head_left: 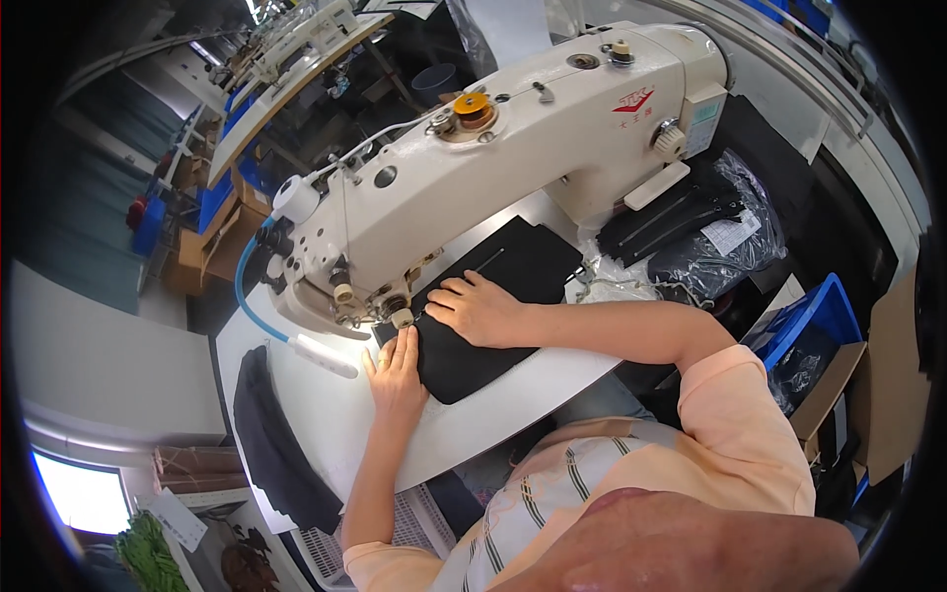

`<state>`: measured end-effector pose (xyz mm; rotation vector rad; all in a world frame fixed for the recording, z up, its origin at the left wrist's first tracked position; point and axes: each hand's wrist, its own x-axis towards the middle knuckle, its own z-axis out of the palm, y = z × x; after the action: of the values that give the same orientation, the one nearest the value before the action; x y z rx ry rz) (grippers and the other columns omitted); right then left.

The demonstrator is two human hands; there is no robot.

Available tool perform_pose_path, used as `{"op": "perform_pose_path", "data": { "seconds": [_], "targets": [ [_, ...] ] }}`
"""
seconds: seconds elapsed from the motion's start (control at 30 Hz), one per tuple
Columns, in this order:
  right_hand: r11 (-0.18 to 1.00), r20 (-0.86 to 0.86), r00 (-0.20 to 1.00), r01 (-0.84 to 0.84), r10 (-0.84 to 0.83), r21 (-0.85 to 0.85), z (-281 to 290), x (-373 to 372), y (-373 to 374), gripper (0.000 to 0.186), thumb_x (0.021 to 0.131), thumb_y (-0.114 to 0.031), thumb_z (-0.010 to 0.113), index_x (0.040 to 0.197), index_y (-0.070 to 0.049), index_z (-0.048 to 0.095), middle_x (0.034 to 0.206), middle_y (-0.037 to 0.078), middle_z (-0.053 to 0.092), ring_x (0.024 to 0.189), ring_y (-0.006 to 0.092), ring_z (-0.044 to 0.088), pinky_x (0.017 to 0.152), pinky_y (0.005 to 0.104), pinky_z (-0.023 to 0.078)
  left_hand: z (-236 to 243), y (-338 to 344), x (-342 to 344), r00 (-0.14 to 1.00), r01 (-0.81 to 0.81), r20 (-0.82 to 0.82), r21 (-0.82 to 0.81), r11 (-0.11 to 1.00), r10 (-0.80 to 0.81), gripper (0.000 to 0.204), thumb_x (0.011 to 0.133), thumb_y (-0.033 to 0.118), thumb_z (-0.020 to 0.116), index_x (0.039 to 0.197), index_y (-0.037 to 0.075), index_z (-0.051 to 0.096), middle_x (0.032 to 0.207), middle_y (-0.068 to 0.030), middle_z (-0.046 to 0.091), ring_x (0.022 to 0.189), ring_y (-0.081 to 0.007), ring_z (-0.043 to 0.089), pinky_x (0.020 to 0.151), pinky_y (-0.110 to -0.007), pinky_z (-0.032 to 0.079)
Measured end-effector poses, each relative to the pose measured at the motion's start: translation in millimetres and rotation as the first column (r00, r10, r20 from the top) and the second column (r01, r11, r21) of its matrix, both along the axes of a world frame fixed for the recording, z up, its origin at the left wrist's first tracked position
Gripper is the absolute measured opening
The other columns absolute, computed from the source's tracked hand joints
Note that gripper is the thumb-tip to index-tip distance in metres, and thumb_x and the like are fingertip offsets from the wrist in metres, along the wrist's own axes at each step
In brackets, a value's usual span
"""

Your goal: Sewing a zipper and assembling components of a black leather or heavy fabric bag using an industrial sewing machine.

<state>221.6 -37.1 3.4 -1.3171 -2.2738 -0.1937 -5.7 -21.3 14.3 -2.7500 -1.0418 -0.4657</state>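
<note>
A cream industrial sewing machine [523, 128] stands on a white tabletop [464, 434]. A black fabric panel [473, 375] with a slim zipper lies under its head. My left hand [393, 380] rests at the panel's left part, fingertips beside the presser foot area; the needle itself is too small to make out. My right hand [473, 314] lies on the panel to the right of the head, fingers spread and slightly curved, below the zipper. A pile of dark fabric [271, 434] lies along the table's left edge.
Right of the machine lie black zippers [671, 222] and a plastic-wrapped dark bundle [715, 257], with a blue crate [819, 316] and cardboard [888, 375] lower right. A blue hose [252, 306] hangs by the head. More machines [296, 49] stand behind. A white basket [414, 523] is below the table.
</note>
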Motion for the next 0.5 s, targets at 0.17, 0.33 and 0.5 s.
{"op": "perform_pose_path", "data": {
  "seconds": [0.17, 0.33, 0.5],
  "targets": [
    [1.0, -0.047, 0.999, -0.002, 0.003, 0.015, -0.4, 1.4, -1.8, 0.033, 0.086, -0.013, 0.056, 0.117, -0.005, 0.062, 0.123, 0.01, 0.058, 0.115, 0.0286, 0.054, 0.095, 0.05, 0.045, 3.2, -4.4, 2.8, 1.0, -0.017, -0.023, 0.012, 1.0, 0.017, 0.07, 0.066, 0.005, 0.065, 0.134, 0.003, 0.05, 0.135, -0.0087, 0.052, 0.119, -0.0267, 0.051, 0.105, -0.067, 0.023],
    [1.0, -0.018, 1.0, 0.013, -0.013, 0.026, 1.9, 1.8, -12.3, 0.035, 0.083, -0.012, 0.058, 0.117, -0.006, 0.062, 0.123, 0.01, 0.059, 0.115, 0.0277, 0.054, 0.095, 0.0463, 0.045, 6.8, -4.2, 1.5, 0.998, -0.03, 0.054, -0.074, 0.997, 0.034, 0.069, 0.062, 0.008, 0.066, 0.129, 0.0, 0.054, 0.129, -0.0091, 0.05, 0.124, -0.0293, 0.046, 0.106, -0.065, 0.023],
    [0.998, 0.03, 1.0, -0.009, 0.008, 0.058, -0.2, -1.6, -6.7, 0.034, 0.081, -0.011, 0.059, 0.115, -0.007, 0.063, 0.122, 0.007, 0.06, 0.114, 0.0259, 0.055, 0.093, 0.0426, 0.046, 6.3, -4.8, -1.2, 0.993, 0.0, 0.114, -0.075, 0.997, 0.008, 0.067, 0.06, 0.005, 0.067, 0.126, 0.002, 0.057, 0.132, -0.0067, 0.052, 0.124, -0.027, 0.047, 0.107, -0.063, 0.023]
  ]
}}
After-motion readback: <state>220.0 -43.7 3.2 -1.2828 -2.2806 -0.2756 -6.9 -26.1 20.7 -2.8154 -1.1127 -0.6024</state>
